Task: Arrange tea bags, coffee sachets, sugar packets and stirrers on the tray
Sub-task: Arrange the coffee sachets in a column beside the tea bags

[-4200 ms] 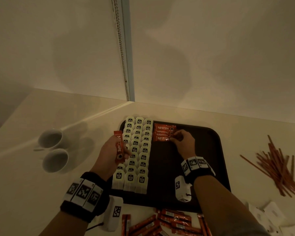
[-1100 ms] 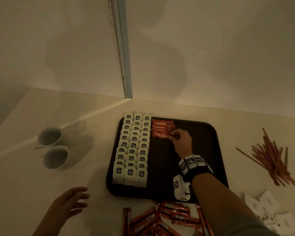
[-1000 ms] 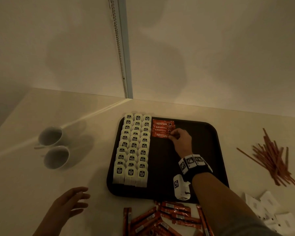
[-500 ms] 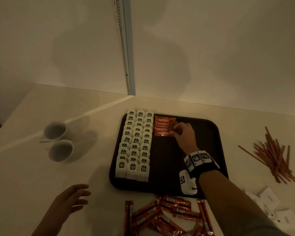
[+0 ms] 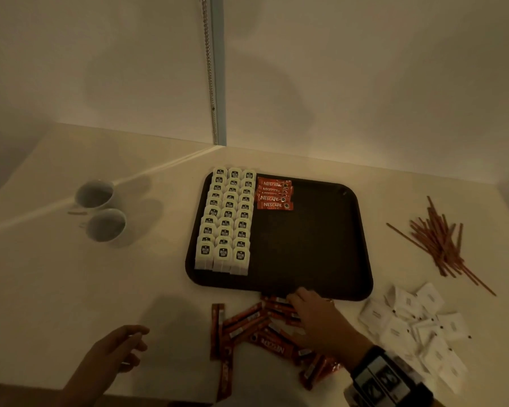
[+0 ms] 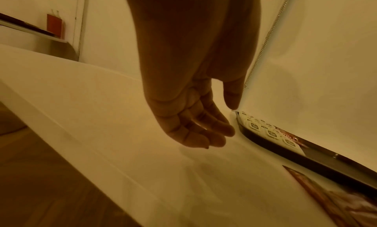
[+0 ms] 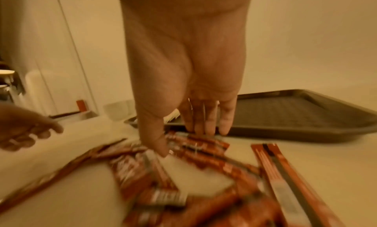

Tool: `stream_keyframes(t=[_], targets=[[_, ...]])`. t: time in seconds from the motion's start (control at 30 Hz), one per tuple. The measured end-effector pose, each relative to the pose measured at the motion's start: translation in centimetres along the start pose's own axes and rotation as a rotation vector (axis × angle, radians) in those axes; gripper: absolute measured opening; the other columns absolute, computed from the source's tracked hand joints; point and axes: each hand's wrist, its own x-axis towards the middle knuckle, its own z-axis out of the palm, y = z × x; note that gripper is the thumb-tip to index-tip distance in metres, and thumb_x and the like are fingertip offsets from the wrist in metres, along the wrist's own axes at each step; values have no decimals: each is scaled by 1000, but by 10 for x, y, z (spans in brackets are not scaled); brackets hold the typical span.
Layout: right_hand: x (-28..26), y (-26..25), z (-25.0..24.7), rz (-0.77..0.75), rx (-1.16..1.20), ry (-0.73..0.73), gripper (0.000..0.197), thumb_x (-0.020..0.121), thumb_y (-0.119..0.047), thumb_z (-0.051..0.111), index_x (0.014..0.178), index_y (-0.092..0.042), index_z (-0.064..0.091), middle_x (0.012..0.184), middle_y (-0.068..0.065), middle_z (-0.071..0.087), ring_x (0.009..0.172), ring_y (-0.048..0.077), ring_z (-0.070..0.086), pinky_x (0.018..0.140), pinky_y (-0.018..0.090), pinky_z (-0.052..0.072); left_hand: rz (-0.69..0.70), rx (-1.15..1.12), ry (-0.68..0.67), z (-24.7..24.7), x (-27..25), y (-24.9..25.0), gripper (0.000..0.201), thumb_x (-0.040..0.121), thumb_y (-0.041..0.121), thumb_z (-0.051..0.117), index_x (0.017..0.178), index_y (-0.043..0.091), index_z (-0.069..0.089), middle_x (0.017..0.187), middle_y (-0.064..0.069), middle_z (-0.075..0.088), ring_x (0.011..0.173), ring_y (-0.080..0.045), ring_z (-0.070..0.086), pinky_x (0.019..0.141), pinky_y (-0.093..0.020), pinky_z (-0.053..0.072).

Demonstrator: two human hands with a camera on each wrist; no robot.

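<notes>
Head view: the tray (image 5: 321, 230) carries tea bags (image 5: 227, 218) at 9 o'clock and four coffee sachets (image 5: 274, 194) at 12, while the right hand (image 5: 321, 321) spreads over the loose sachets (image 5: 247, 324) at its 6 o'clock edge. Left wrist view: the left hand (image 6: 195, 117) hangs relaxed, empty, above the desk (image 6: 102, 133). Right wrist view: straight fingers (image 7: 210, 122) touch one sachet, nothing gripped; best pinch a single end.

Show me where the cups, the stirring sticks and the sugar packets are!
cups (image 5: 106, 224): head view, inside of the nearer cup.
stirring sticks (image 5: 437, 239): head view, middle of the pile.
sugar packets (image 5: 409, 324): head view, a packet mid-heap.
</notes>
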Motion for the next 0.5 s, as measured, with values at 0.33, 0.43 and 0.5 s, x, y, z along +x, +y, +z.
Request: stream_keyframes(t=[0.33, 0.43, 0.5], targets=[[5, -14, 37, 67, -81, 80, 91, 82, -74, 1, 148, -14, 18, 153, 6, 19, 140, 24, 21, 112, 36, 23, -4, -2, -6, -9, -14, -20, 18, 96, 6, 49, 95, 3, 67, 81, -17, 63, 65, -28, 55, 62, -31, 41], [8, -11, 50, 25, -79, 170, 95, 79, -74, -4, 139, -15, 39, 142, 6, 38, 130, 26, 39, 105, 39, 35, 12, -5, 3, -13, -16, -29, 17, 96, 5, 50, 94, 4, 67, 78, -16, 64, 64, -28, 55, 60, -30, 41], [8, -7, 57, 13, -82, 190, 75, 88, -64, 13, 136, -15, 43, 139, 7, 42, 127, 28, 44, 103, 40, 37, 18, -11, 3, -15, -16, -36, 16, 95, 4, 51, 93, 4, 67, 77, -15, 65, 63, -28, 56, 60, -30, 42]])
